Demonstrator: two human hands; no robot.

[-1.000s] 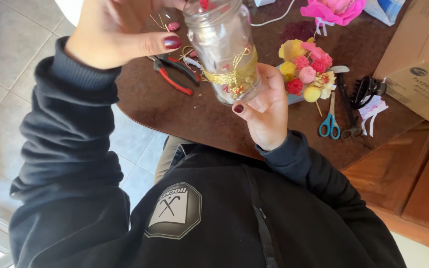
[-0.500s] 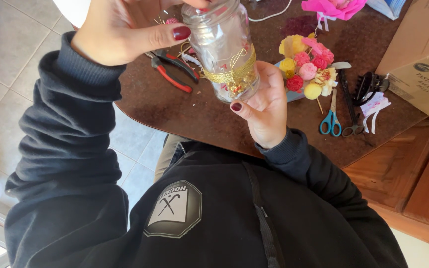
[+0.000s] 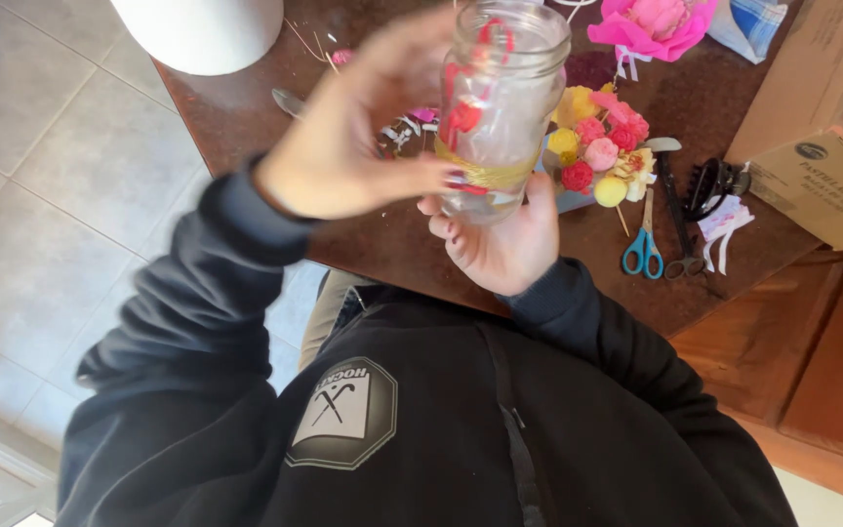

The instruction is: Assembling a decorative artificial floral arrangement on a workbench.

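Right hand [image 3: 504, 239] cups the jar [image 3: 500, 107] from below and behind, palm against the base, fingers curled round the lower wall; the grip is closed on the glass. Left hand [image 3: 363, 146] lies against the jar's left side, motion-blurred, fingers held together and bent, their dark-painted tips touching the glass near the twine band [image 3: 485, 176]; whether it pinches anything there cannot be told. The jar is clear glass, held up off the table [image 3: 246, 107] between the two hands, mouth pointing away from the body, with small red pieces showing at its wall. Just right of the jar, on the table, a cluster of yellow, pink and red flowers [image 3: 602, 156]. Further right, blue-handled scissors [image 3: 644, 244], then black scissors [image 3: 680, 220] beside them. At the far right edge, a cardboard box [image 3: 812, 127]. Beyond the jar, a pink bundle [image 3: 646, 24] at the top edge. Upper left, a white cylinder [image 3: 202, 29] stands on the table corner. Grey floor tiles [image 3: 41, 176] lie to the left.
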